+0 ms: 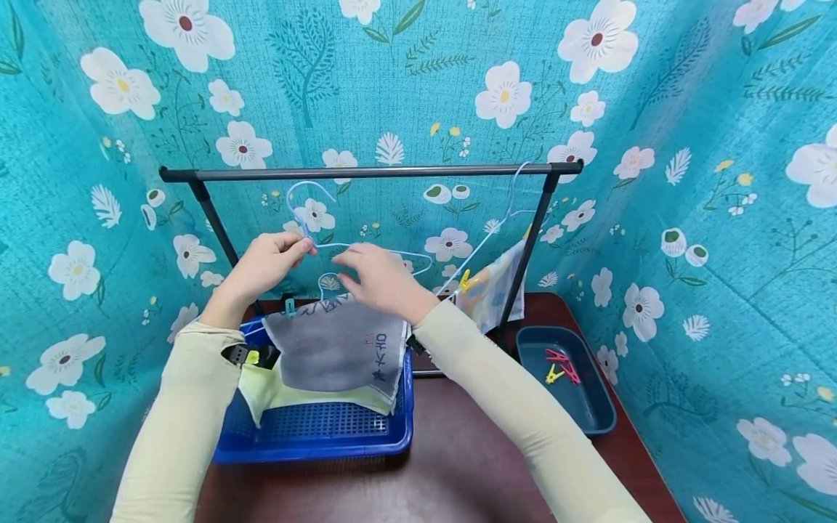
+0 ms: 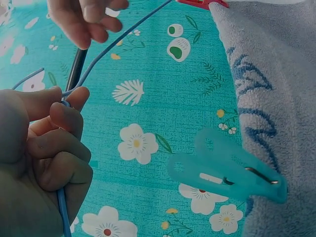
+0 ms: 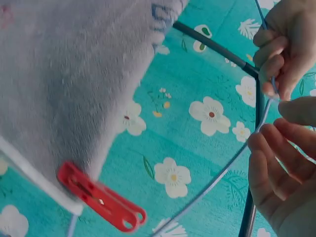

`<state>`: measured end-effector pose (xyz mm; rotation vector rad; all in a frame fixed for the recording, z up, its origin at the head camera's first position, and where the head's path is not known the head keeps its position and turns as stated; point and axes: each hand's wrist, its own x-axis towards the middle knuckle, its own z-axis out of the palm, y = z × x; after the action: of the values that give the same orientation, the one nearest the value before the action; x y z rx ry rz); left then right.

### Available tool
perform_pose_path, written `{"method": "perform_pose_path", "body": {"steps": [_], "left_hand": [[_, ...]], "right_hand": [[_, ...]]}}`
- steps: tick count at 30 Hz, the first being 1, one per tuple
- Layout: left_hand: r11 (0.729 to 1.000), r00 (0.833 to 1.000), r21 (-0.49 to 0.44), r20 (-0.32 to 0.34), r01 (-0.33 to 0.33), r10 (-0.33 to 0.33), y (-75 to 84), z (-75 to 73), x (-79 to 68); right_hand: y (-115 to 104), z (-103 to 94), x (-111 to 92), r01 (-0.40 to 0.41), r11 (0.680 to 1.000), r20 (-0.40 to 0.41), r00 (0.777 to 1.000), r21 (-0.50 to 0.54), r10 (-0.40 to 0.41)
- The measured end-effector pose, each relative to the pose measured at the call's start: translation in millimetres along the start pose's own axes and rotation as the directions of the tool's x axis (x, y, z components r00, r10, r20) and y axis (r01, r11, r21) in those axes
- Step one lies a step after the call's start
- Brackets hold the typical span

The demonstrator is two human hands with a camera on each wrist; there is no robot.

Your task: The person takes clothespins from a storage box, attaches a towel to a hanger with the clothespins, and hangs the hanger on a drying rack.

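Observation:
My left hand pinches a light blue wire hanger just below its hook, in front of the rack. Below it hangs a grey towel with dark blue lettering. A teal clothespin clips one side of the towel and a red clothespin the other. Loosely bent and holding nothing, my right hand is beside the hanger's neck. In the right wrist view its fingertips are close to the wire and the left hand.
A black rack spans the back, with another blue hanger at its right carrying a patterned cloth and a yellow clothespin. A blue basket with pale yellow cloth stands below the towel. A dark tray holds several clothespins.

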<state>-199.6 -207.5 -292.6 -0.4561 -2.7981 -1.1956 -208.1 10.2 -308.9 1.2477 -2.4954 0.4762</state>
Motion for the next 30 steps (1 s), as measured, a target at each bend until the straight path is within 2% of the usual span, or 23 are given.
{"method": "perform_pose_path", "body": {"steps": [3,5,9,13,22,30], "left_hand": [[1.0,1.0,-0.002,-0.012,-0.005,0.005,1.9,0.4,-1.4],[1.0,1.0,-0.008,-0.022,-0.004,0.004,4.3,0.6,-2.5],[1.0,1.0,0.001,-0.02,-0.015,0.015,7.5,0.8,-3.4],[1.0,1.0,0.0,-0.016,-0.005,0.005,7.1,0.9,-4.6],[1.0,1.0,0.001,-0.02,-0.016,0.016,5.0,-0.7,-8.7],[0.999,0.999,0.014,0.015,0.049,-0.049,3.6,-3.4,-11.2]], "right_hand": [[5,-8.8,3,-0.024,1.0,-0.058,0.998,-0.019,0.023],[9,-12.9,5,-0.041,0.999,-0.07,0.997,-0.033,0.038],[15,-16.7,10,-0.087,0.99,0.014,0.996,-0.11,0.089],[20,-17.0,13,-0.111,0.986,0.086,0.989,-0.121,0.122],[20,-17.2,15,-0.093,0.987,0.08,0.991,-0.133,0.104],[18,-18.6,17,-0.107,0.981,0.106,0.986,-0.163,0.126]]}}
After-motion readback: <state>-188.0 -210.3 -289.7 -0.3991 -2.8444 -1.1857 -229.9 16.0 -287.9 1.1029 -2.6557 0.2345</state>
